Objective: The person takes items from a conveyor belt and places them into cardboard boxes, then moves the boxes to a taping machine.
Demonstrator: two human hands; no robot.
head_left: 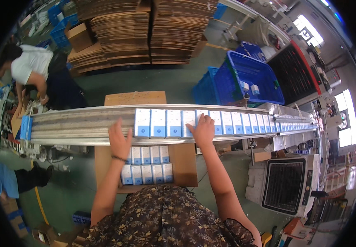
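Observation:
A row of small white-and-blue boxes point(158, 122) stands side by side on the conveyor point(79, 121), running to its right end. My left hand point(120, 139) is over the near rail, fingers apart, just left of the first box and holding nothing. My right hand point(204, 131) lies on the row, thumb and fingers spread across neighbouring boxes and touching them. Below the belt, close to my body, an open cardboard carton point(185, 166) contains two rows of the same boxes point(146, 173). My left forearm passes over the carton's left side and covers part of it.
Beyond the conveyor are tall stacks of flattened cardboard point(120, 41) and a blue crate point(248, 78) with a few small boxes inside. A boxy machine with a dark grille point(285, 185) stands at right. At left, a person in white point(32, 66) bends over a carton.

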